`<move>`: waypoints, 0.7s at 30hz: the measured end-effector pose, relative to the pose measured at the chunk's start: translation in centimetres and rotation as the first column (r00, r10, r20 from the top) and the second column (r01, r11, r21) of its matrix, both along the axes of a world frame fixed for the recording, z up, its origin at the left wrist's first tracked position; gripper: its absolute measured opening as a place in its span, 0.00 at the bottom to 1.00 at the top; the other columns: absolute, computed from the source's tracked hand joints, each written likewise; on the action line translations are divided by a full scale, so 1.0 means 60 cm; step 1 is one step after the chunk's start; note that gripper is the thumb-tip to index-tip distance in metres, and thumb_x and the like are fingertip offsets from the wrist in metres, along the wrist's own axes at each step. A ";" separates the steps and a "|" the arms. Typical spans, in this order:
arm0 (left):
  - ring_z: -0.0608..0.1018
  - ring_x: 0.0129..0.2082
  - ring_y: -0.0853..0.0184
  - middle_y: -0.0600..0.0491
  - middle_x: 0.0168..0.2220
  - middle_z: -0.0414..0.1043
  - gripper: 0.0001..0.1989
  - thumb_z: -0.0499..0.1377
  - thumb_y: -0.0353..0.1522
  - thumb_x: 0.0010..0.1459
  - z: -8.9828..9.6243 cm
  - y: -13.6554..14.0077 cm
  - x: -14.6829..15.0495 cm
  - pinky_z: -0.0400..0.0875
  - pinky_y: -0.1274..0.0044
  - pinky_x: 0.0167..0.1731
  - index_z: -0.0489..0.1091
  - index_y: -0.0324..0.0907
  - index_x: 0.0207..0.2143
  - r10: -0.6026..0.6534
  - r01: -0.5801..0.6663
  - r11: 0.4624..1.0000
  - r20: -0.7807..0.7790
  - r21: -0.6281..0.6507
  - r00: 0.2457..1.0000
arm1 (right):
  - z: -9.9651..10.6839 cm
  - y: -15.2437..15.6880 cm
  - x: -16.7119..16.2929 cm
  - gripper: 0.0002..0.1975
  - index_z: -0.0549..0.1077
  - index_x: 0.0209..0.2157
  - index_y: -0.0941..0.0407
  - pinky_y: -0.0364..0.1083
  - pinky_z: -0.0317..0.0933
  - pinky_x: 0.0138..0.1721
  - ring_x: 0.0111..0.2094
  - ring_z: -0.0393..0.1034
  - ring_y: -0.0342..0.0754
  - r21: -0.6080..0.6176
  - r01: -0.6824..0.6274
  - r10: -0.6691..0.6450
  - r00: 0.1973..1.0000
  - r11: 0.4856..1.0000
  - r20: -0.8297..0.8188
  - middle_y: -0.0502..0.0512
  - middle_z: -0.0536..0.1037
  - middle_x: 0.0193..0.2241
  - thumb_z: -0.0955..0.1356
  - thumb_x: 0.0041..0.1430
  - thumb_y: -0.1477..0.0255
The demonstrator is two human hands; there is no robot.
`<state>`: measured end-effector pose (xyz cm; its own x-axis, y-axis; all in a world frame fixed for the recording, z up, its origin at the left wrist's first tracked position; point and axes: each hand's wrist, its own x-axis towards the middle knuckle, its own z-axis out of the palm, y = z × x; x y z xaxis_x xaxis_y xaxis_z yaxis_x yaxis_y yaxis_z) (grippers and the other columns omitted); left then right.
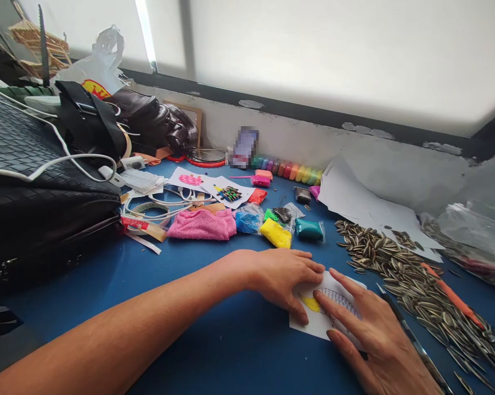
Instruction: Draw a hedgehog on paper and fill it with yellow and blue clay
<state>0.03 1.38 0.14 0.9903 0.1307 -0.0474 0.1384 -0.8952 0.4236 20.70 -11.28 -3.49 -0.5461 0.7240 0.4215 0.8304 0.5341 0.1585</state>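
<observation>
A small white paper [309, 327] lies on the blue table, bearing a drawn oval filled with rows of small marks. A patch of yellow modelling clay [311, 303] is flattened at the drawing's left end. My left hand [286, 277] rests on the paper's left side, thumb and fingers apart, with nothing held. From the right, my right hand [366, 323] reaches over the sheet, fingers spread. One of its fingertips touches the edge of the yellow clay; the hand covers part of the drawing.
Striped sunflower seeds [395, 263] are heaped at right, beside a pen-like tool [416, 345] and an orange tool [453, 296]. Behind my hands lie a yellow clay pack [275, 233], a teal pack [310, 229] and a pink cloth [202, 224]. A black bag [45, 230] stands left.
</observation>
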 end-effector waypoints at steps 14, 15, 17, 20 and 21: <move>0.61 0.64 0.56 0.46 0.61 0.62 0.24 0.64 0.35 0.53 -0.004 0.001 -0.004 0.51 0.71 0.64 0.67 0.34 0.51 0.023 -0.023 1.000 0.014 -0.017 1.000 | 0.005 -0.004 -0.001 0.16 0.77 0.48 0.54 0.54 0.64 0.50 0.57 0.64 0.58 -0.002 0.009 -0.009 0.999 1.000 -0.050 0.62 0.64 0.61 0.63 0.65 0.65; 0.63 0.62 0.56 0.46 0.59 0.64 0.23 0.64 0.35 0.53 -0.004 0.001 -0.003 0.53 0.71 0.63 0.68 0.34 0.50 0.014 -0.013 1.000 0.024 -0.009 1.000 | 0.005 -0.004 -0.001 0.16 0.77 0.48 0.54 0.54 0.65 0.50 0.57 0.64 0.58 -0.002 0.010 -0.011 0.999 1.000 -0.045 0.62 0.64 0.61 0.63 0.65 0.65; 0.66 0.60 0.57 0.45 0.57 0.67 0.21 0.64 0.36 0.53 -0.003 0.001 -0.003 0.56 0.72 0.61 0.69 0.34 0.47 0.004 -0.004 1.000 0.040 -0.004 0.999 | 0.006 -0.005 -0.001 0.16 0.77 0.48 0.54 0.54 0.65 0.49 0.57 0.64 0.57 0.007 0.014 -0.014 0.999 1.000 -0.050 0.62 0.65 0.61 0.63 0.65 0.65; 0.63 0.61 0.56 0.45 0.58 0.65 0.23 0.64 0.35 0.53 -0.003 0.001 -0.004 0.56 0.71 0.61 0.68 0.34 0.49 0.012 -0.012 1.000 0.047 -0.011 0.999 | 0.006 -0.006 0.001 0.16 0.77 0.48 0.53 0.54 0.65 0.49 0.57 0.65 0.57 0.018 0.006 -0.005 0.998 1.000 -0.059 0.61 0.65 0.61 0.63 0.65 0.66; 0.62 0.63 0.55 0.45 0.60 0.64 0.24 0.64 0.35 0.53 -0.003 0.001 -0.004 0.55 0.70 0.62 0.68 0.34 0.51 0.018 -0.018 1.000 0.038 -0.014 0.999 | 0.006 -0.006 0.002 0.16 0.77 0.48 0.53 0.54 0.65 0.50 0.56 0.65 0.57 0.025 -0.001 0.002 0.998 1.000 -0.057 0.61 0.65 0.61 0.63 0.65 0.66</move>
<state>-0.20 1.42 -0.05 0.9889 0.1483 -0.0119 0.1382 -0.8866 0.4414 20.80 -11.62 -3.12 -0.5220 0.7122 0.4694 0.8376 0.5320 0.1241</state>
